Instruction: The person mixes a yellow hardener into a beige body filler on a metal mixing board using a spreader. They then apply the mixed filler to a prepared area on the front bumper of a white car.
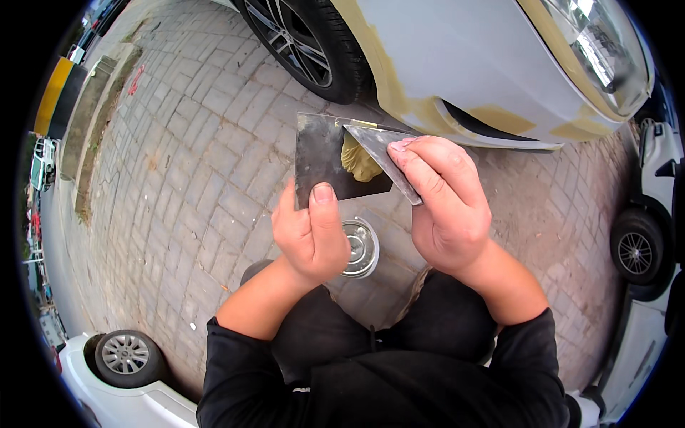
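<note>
My left hand [312,232] is closed on the lower left corner of a dark flat plate [319,146], thumb on top. A lump of yellowish-tan putty [360,162] sits on that plate toward its right side. In my right hand [449,200] I pinch a thin grey putty spreader [382,153], its blade tilted over the plate at the putty. How firmly the blade touches the putty I cannot make out. Beyond both hands stands a light grey car bumper [464,71] with smeared tan patches along its lower edge.
A round tin [360,246] stands on the brick paving [193,178] below my hands, between my knees. The car's front wheel [307,50] is at the upper left of the bumper. Other parked cars [635,246] line the right side, and a white car [121,385] stands at lower left.
</note>
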Tool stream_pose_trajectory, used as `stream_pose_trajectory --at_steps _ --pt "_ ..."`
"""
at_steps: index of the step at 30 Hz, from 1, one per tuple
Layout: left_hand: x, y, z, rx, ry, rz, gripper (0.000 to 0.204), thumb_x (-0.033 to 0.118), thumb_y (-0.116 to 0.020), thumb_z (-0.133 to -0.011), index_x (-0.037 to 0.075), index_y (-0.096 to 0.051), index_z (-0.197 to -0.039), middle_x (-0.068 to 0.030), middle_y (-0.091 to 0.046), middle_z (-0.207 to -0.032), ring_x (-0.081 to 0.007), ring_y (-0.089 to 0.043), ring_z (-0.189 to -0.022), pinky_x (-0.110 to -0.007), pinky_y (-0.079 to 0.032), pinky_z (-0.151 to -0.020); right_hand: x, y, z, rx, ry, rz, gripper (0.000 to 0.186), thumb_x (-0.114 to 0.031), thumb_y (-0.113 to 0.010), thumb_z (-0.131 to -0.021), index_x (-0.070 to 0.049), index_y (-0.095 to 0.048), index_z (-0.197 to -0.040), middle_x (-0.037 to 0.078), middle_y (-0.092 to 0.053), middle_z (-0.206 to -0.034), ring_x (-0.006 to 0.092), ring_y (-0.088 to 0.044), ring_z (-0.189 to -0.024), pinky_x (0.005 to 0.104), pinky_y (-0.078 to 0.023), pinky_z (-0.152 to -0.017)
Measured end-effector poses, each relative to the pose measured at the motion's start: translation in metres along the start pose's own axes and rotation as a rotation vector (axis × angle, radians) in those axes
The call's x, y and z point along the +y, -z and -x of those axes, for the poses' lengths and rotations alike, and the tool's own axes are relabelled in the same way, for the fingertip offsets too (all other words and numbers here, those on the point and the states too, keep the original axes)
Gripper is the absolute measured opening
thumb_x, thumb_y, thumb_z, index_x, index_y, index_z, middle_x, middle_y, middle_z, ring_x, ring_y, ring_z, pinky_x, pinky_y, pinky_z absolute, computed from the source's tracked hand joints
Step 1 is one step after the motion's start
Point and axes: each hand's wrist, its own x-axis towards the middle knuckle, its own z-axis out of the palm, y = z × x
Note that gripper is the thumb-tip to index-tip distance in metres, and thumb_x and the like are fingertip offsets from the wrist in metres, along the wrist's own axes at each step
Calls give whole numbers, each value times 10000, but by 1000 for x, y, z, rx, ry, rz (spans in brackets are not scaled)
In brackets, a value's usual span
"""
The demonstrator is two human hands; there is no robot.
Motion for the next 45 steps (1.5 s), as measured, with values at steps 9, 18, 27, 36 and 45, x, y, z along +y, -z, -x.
stream_pose_trajectory --at_steps 9,18,27,36,45 --pt "13 19 -16 -64 393 451 260 118 -435 -999 -76 -552 -1127 -162 -656 -1072 -204 -639 -986 -323 -501 -876 0 16 -5 -31 149 30 423 -85 -681 -679 22 -700 -1088 122 -642 -1044 306 -638 -952 441 -538 -887" --pt "33 25 -29 -245 884 1304 415 179 -433 -981 -117 -494 -1265 -223 -643 -1171 -286 -657 -1070 -395 -528 -933 -23 18 16 79 288 -254 314 -20 -725 -788 -53 -685 -1098 53 -561 -1129 276 -583 -1085 514 -510 -1004" --pt "41 25 -27 -201 800 1421 432 230 -415 -994 -77 -476 -1292 -210 -635 -1198 -290 -662 -1053 -404 -542 -917 -7 17 19 51 106 -229 281 92 -677 -800 24 -662 -1072 151 -592 -1135 304 -608 -1058 481 -535 -950" --pt "22 26 -26 72 332 814 348 170 -425 -1011 -57 -507 -1261 -137 -617 -1187 -179 -580 -1057 -330 -454 -930 1 21 36 405 -756 -1212 335 -36 -434 -1016 -2 -486 -1344 112 -574 -1352 211 -544 -1248 391 -411 -1080" --pt "19 9 9 -128 46 223 344 60 -465 -966 -174 -537 -1207 -245 -647 -1108 -257 -645 -923 -327 -509 -810 -15 6 22 283 -1134 -1166 286 -69 -497 -1000 32 -538 -1264 111 -625 -1254 165 -572 -1154 325 -407 -1027"
